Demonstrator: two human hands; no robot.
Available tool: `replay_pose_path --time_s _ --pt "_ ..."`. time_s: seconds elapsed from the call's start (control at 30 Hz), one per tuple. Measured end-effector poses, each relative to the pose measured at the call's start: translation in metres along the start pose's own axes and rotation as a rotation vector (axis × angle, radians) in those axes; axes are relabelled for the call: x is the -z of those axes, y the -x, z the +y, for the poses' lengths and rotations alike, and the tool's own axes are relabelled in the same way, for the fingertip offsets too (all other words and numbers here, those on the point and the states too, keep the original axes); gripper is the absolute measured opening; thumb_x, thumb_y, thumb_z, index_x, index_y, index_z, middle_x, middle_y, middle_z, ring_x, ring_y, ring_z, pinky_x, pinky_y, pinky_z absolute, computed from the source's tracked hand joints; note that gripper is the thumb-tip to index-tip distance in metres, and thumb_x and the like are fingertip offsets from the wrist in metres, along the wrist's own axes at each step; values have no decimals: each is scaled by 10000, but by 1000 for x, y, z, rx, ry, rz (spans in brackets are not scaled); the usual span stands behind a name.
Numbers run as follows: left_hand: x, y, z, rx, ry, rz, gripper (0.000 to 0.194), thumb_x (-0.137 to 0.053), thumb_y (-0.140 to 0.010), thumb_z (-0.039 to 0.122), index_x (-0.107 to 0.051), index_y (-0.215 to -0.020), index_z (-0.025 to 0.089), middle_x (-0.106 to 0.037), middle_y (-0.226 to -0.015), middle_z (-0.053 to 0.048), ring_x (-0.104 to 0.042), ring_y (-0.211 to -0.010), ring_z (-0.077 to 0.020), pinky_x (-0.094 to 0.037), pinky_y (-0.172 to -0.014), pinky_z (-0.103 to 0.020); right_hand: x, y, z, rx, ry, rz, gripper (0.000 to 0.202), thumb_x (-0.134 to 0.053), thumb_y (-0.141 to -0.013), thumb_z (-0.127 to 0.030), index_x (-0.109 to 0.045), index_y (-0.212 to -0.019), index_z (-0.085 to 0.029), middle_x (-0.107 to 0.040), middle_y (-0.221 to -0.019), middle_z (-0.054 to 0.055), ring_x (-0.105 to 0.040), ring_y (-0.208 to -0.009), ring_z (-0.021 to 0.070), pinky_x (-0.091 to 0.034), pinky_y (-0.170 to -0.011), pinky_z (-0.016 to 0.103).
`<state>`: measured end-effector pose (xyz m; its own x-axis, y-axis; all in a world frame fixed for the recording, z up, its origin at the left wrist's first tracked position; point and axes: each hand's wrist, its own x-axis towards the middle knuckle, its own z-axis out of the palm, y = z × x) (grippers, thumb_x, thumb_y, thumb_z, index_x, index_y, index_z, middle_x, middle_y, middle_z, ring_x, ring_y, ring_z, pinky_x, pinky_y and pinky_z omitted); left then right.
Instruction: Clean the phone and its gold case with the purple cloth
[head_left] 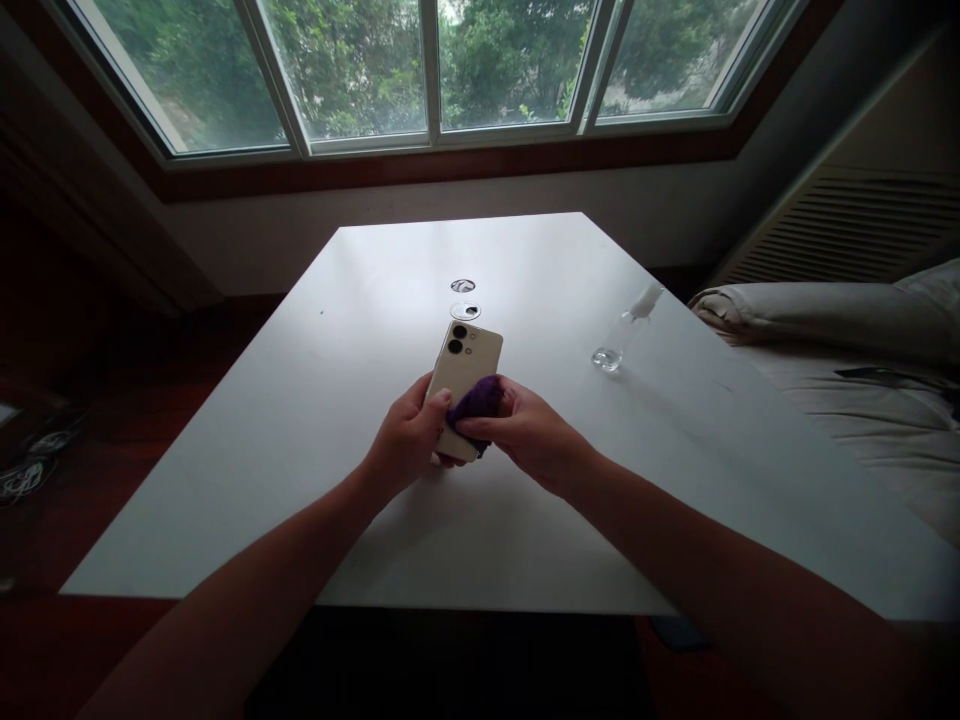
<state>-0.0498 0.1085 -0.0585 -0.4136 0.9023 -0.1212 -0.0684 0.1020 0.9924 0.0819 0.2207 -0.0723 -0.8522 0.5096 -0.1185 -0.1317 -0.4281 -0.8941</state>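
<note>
A pale cream smartphone (475, 352) is held above the table with its back and round camera lenses facing me. My left hand (405, 430) grips it along the left and lower edge, thumb on the back. My right hand (536, 430) is closed on a bunched dark purple cloth (480, 398), which lies against the lower right part of the phone's back. The cloth covers that part of the phone. Most of my left fingers are hidden behind the phone.
The white table (285, 400) spans the space before me. A clear spray bottle (619, 335) lies or leans toward its right side. Two round table inserts (463, 286) sit beyond the phone. A bed with a rolled cover (810, 310) stands at the right, a window (360, 70) at the back.
</note>
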Motion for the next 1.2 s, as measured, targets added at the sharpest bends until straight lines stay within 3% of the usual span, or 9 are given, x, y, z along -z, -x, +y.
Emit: replay_pose_path --time_s 0.17,0.33,0.5,0.63,0.83,1.0,1.1,1.2 --pt "0 0 -7 -45 -22 -87 545 -545 -959 558 -516 -1373 205 -670 -869 -60 -677 -610 -189 -532 -435 -254 4 -3 3 45 62 133 584 -920 -653 -236 -629 -1157 -187 -759 -1048 91 -733 -947 266 -621 -813 413" --pt "-5 2 -14 -154 -8 -198 707 -424 -929 739 -520 -1391 213 -663 -1011 -109 -665 -601 -166 -536 -443 -259 5 -5 -3 134 89 231 496 -878 -726 -424 -667 -1109 -189 -754 -1023 72 -713 -949 246 -609 -788 365" --pt "-11 5 -15 -165 22 -163 865 -319 -845 866 -565 -1362 218 -674 -1055 -125 -684 -652 -196 -547 -459 -275 6 -11 -3 114 13 306 438 -745 -829 -572 -679 -1035 -191 -740 -945 47 -690 -846 207 -589 -697 314" --pt "-7 3 -21 -151 -3 -64 949 -252 -805 914 -571 -1370 222 -713 -975 -108 -672 -619 -196 -495 -429 -249 2 -9 7 -2 66 198 539 -865 -739 -442 -629 -1165 -212 -735 -1038 70 -710 -934 251 -616 -733 360" --pt "-2 -2 -24 -250 -58 77 951 -177 -850 882 -623 -1297 170 -722 -1129 -145 -698 -972 -264 -575 -663 -278 -4 3 13 -34 198 48 856 -975 -553 -209 -528 -1283 -221 -716 -1161 102 -708 -1048 281 -625 -830 396" --pt "0 -6 -18 -130 63 27 954 -151 -839 895 -584 -1304 183 -738 -941 -118 -722 -704 -227 -511 -468 -254 -2 3 3 -30 184 6 629 -888 -716 -266 -583 -1263 -215 -728 -1154 104 -718 -1026 270 -631 -840 405" --pt "-1 -6 -14 -73 124 -11 956 -176 -831 906 -572 -1314 183 -725 -840 -98 -699 -585 -214 -484 -406 -252 7 -4 -1 67 189 159 522 -833 -796 -372 -619 -1244 -213 -734 -1136 102 -718 -993 259 -640 -781 382" --pt "-3 -6 -12 -17 172 -78 985 -195 -807 927 -555 -1349 187 -719 -815 -95 -690 -551 -219 -488 -387 -264 20 -13 -6 133 140 266 463 -836 -791 -394 -665 -1167 -185 -747 -1063 103 -721 -925 246 -638 -732 365"
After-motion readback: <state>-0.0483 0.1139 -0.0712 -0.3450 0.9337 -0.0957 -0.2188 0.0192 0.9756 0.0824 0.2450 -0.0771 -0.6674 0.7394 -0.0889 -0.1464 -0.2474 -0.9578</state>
